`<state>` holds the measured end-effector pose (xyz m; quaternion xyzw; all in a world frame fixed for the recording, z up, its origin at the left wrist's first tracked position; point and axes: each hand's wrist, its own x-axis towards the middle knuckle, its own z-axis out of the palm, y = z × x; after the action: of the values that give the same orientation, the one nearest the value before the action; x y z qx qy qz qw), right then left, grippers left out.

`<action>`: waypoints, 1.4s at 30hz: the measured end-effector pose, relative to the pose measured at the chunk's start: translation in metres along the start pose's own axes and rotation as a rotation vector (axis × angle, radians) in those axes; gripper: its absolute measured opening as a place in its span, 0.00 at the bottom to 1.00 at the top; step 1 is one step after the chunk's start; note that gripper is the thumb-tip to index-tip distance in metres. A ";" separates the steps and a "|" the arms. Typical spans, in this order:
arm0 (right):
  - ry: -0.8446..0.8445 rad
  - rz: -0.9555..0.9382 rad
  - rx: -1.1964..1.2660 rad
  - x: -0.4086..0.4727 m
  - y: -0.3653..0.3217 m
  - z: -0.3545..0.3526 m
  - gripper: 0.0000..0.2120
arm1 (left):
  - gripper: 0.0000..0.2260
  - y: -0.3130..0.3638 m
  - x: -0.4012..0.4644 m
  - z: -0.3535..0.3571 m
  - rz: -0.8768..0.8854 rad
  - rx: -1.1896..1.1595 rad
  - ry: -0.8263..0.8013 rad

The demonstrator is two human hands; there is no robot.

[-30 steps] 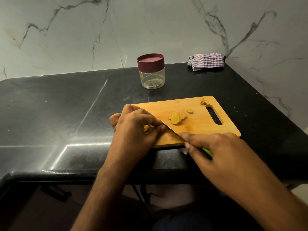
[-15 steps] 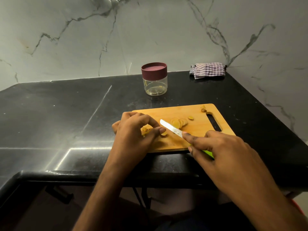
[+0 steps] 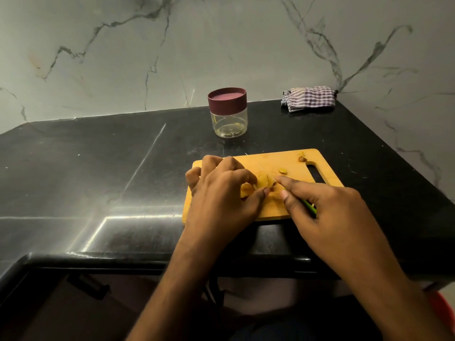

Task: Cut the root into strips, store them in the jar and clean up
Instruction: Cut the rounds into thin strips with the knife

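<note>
Now root slices point(image 3: 263, 181) are pinched by the left hand point(image 3: 221, 195) near the board's point(image 3: 290, 159) front edge; the knife point(image 3: 310, 208) is gripped by the right hand point(image 3: 327, 212).

The scene is being lit dimly, with a greenish cast. Bright glare streaks are being reflected off the polished black bench point(image 3: 103, 168) at left. Straight edges are being bowed by wide-angle distortion. Detail below the bench edge is being lost in deep shadow.
</note>
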<state>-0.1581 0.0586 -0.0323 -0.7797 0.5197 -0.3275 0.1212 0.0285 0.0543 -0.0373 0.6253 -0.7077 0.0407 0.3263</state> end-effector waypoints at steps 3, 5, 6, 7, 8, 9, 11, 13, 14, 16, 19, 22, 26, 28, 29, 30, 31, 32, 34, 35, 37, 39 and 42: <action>0.029 -0.019 -0.023 -0.002 0.003 0.004 0.17 | 0.12 -0.003 0.002 0.002 -0.047 -0.065 0.011; 0.045 -0.021 -0.026 -0.003 0.005 0.005 0.17 | 0.12 -0.003 0.002 0.001 -0.066 -0.089 0.006; 0.051 -0.020 -0.023 -0.003 0.006 0.005 0.17 | 0.12 -0.003 0.002 0.001 -0.066 -0.093 0.009; 0.053 -0.021 -0.020 -0.004 0.006 0.005 0.17 | 0.11 -0.003 0.002 0.000 -0.064 -0.093 0.018; 0.052 -0.021 -0.019 -0.004 0.007 0.005 0.17 | 0.11 -0.002 0.002 -0.001 -0.063 -0.088 0.032; 0.051 -0.021 -0.022 -0.004 0.007 0.006 0.17 | 0.11 -0.002 0.002 -0.002 -0.062 -0.081 0.049; 0.050 -0.021 -0.032 -0.004 0.007 0.006 0.17 | 0.09 -0.001 0.001 -0.003 -0.063 -0.090 0.081; 0.053 -0.021 -0.039 -0.004 0.006 0.007 0.17 | 0.09 -0.002 0.000 -0.005 -0.084 -0.161 0.102; 0.054 -0.021 -0.042 -0.004 0.006 0.007 0.17 | 0.09 -0.003 -0.001 -0.005 -0.102 -0.210 0.106; 0.060 -0.022 -0.046 -0.004 0.006 0.006 0.17 | 0.09 -0.006 -0.005 -0.009 -0.139 -0.287 0.142; 0.069 -0.024 -0.040 -0.005 0.007 0.006 0.17 | 0.08 -0.011 -0.010 -0.016 -0.251 -0.302 0.247; 0.069 -0.033 -0.060 -0.005 0.006 0.007 0.17 | 0.06 -0.014 -0.010 -0.019 -0.380 -0.211 0.238; 0.079 -0.039 -0.100 -0.006 0.004 0.008 0.17 | 0.03 -0.013 -0.009 -0.016 -0.425 -0.127 0.200; 0.078 -0.038 -0.111 -0.006 0.004 0.008 0.17 | 0.03 -0.012 -0.011 -0.017 -0.410 -0.131 0.211; 0.079 -0.040 -0.116 -0.006 0.005 0.008 0.17 | 0.03 -0.012 -0.012 -0.018 -0.400 -0.139 0.218; 0.080 -0.043 -0.122 -0.006 0.004 0.008 0.17 | 0.04 -0.011 -0.013 -0.019 -0.383 -0.145 0.219; 0.079 -0.045 -0.127 -0.007 0.004 0.008 0.17 | 0.04 -0.010 -0.014 -0.019 -0.360 -0.148 0.206; 0.077 -0.046 -0.132 -0.007 0.004 0.008 0.17 | 0.05 -0.009 -0.014 -0.020 -0.333 -0.144 0.181; 0.070 -0.049 -0.141 -0.008 0.003 0.008 0.18 | 0.09 -0.008 -0.015 -0.020 -0.286 -0.115 0.100; 0.065 -0.056 -0.145 -0.009 0.003 0.007 0.18 | 0.10 -0.007 -0.015 -0.020 -0.270 -0.091 0.055; 0.047 -0.077 -0.149 -0.010 0.002 0.007 0.18 | 0.11 -0.007 -0.015 -0.019 -0.248 -0.040 -0.013; 0.035 -0.095 -0.150 -0.011 0.001 0.008 0.18 | 0.10 -0.007 -0.015 -0.019 -0.239 -0.026 -0.046; 0.039 -0.104 -0.147 -0.011 0.001 0.008 0.18 | 0.07 -0.007 -0.013 -0.018 -0.234 -0.045 -0.063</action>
<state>-0.1561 0.0669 -0.0433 -0.8058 0.5036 -0.3096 0.0363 0.0420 0.0723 -0.0318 0.6970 -0.6406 -0.0334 0.3204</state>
